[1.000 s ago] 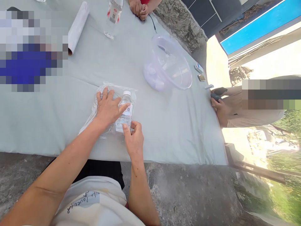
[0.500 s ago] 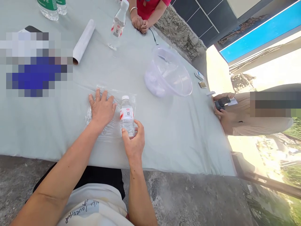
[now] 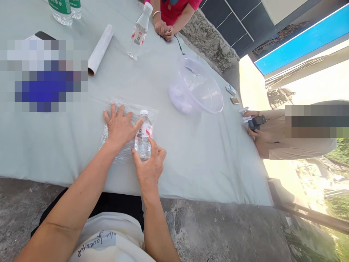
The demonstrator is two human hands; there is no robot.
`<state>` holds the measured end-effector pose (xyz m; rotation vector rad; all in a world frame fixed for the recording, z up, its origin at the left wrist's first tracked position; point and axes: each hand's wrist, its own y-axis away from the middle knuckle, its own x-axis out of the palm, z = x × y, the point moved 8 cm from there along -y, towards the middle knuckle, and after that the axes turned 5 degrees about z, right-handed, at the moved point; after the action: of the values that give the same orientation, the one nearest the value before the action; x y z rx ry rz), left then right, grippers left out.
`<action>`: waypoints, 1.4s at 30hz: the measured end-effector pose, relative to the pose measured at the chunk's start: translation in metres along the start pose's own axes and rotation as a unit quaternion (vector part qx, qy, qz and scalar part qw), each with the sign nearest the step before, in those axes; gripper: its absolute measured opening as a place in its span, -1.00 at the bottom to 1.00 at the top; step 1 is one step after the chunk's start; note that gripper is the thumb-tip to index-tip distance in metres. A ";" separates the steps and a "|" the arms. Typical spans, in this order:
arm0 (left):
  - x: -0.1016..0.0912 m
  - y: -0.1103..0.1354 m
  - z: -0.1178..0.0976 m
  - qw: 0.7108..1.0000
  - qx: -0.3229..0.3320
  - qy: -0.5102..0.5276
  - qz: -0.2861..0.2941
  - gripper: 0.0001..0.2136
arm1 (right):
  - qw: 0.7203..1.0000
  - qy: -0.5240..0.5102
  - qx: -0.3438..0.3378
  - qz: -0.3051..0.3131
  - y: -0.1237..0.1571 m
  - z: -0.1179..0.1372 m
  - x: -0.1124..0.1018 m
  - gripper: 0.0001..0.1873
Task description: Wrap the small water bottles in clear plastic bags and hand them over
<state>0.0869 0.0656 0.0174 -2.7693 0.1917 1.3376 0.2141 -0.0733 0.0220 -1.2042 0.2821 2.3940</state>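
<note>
A small clear water bottle [image 3: 144, 134] with a white cap and a red-and-white label stands on a sheet of clear plastic film [image 3: 125, 109] spread on the pale tablecloth [image 3: 191, 145]. My right hand [image 3: 149, 165] is closed round the bottle's lower part. Beside it, my left hand [image 3: 120, 127] lies flat on the film with fingers spread, its thumb touching the bottle's side.
A clear plastic bowl [image 3: 197, 87] stands to the right. Further back are a roll of film [image 3: 100, 49], a tall bottle [image 3: 139, 31] and two green-labelled bottles [image 3: 61, 9]. One person's clasped hands [image 3: 163, 29] rest at the far edge; another person's hand at the right holds a phone [image 3: 256, 122].
My right hand has shifted the bottle a little to the left, against my left thumb. The bottle's label has turned. The left hand stays flat on the film.
</note>
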 end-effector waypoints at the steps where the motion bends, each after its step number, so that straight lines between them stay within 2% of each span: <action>1: 0.001 0.000 0.000 1.000 0.001 0.000 -0.001 -0.45 | 1.000 -0.008 -0.011 0.008 0.000 0.001 -0.004 -0.34; 4: 0.004 0.000 0.001 1.000 -0.002 -0.003 0.000 -0.45 | 0.995 -0.083 -0.047 -0.009 -0.010 0.000 -0.025 -0.41; 7: 0.005 0.000 0.003 1.000 -0.003 -0.006 -0.004 -0.46 | 0.983 -0.174 -0.015 -0.052 -0.040 -0.019 -0.038 -0.53; 8: 0.005 0.000 0.002 1.000 -0.002 -0.008 -0.007 -0.47 | 0.981 -0.188 0.010 -0.046 -0.053 -0.027 -0.035 -0.55; 10: 0.004 0.001 0.001 1.000 0.002 -0.012 -0.010 -0.50 | 0.979 -0.200 0.046 0.007 -0.076 -0.036 -0.019 -0.60; 12: 0.004 0.002 0.000 1.000 0.004 -0.012 -0.006 -0.51 | 0.973 -0.219 0.041 0.059 -0.090 -0.032 0.000 -0.58; 14: 0.003 0.002 -0.001 1.000 0.005 -0.008 0.001 -0.52 | 0.963 -0.256 0.006 0.086 -0.093 -0.018 0.014 -0.51; 18: 0.002 0.002 0.000 1.000 0.007 -0.012 0.006 -0.54 | 0.949 -0.287 -0.039 0.120 -0.083 0.010 0.031 -0.44; 24: 0.002 0.003 0.012 0.998 0.027 -0.048 0.032 -0.57 | 0.958 -0.234 -0.040 0.160 -0.080 0.022 0.034 -0.42; 29: -0.009 -0.001 0.029 0.993 0.043 -0.104 0.047 -0.53 | 0.972 -0.129 -0.053 0.192 -0.085 0.040 0.029 -0.42; 34: -0.022 -0.002 0.048 0.987 0.034 -0.146 0.059 -0.52 | 0.973 0.003 -0.078 0.219 -0.084 0.064 0.029 -0.41; 39: -0.027 0.003 0.052 0.991 0.042 -0.121 0.027 -0.50 | 0.965 0.102 -0.089 0.223 -0.075 0.085 0.046 -0.40; 42: -0.029 0.004 0.054 0.995 0.050 -0.081 -0.009 -0.51 | 0.965 0.104 -0.107 0.218 -0.067 0.100 0.060 -0.37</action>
<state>0.0265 0.0699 0.0068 -2.5615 0.2193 1.4954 0.1432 0.0401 0.0346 -1.6410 0.3955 2.7254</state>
